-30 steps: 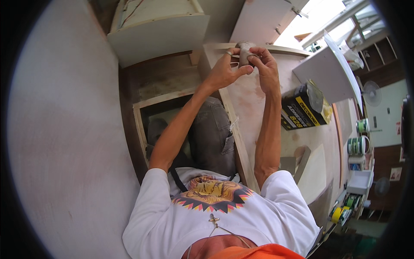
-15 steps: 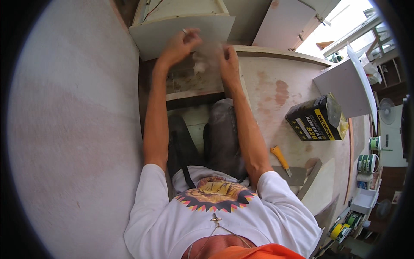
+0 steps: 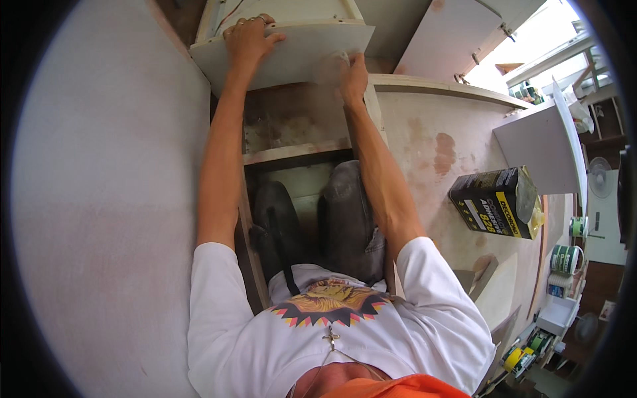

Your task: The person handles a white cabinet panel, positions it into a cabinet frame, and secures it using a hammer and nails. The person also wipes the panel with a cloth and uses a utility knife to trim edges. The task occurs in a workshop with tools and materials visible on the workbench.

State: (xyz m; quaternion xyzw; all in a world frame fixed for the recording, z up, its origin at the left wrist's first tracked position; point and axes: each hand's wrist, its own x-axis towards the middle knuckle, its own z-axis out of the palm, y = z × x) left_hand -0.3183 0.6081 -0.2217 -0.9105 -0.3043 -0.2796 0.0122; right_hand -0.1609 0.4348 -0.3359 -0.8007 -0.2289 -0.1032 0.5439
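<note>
A white drawer front (image 3: 298,56) stands at the far end of the opening, fixed to a pale wooden drawer box (image 3: 312,9). My left hand (image 3: 249,41) grips the top edge of this panel, fingers over the rim and thumb on the front face. Near the panel's right side, my right hand (image 3: 354,78) is closed on a pale, cloth-like wad (image 3: 330,68). Motion smears the wad, so its exact kind is unclear. Below the panel lies a dusty, stained cabinet compartment (image 3: 292,123) with a wooden rail (image 3: 298,151) across it.
A large pale board (image 3: 106,199) rises along my left. On the stained worktop (image 3: 424,132) to the right stands a black and yellow adhesive can (image 3: 494,202). White panels (image 3: 541,136) lean beyond it. Buckets (image 3: 565,259) and a fan (image 3: 599,176) are at the far right.
My left hand has moved up and left onto the top edge of the drawer front. My right hand stays near the panel's right side with the pale wad. The view has shifted slightly.
</note>
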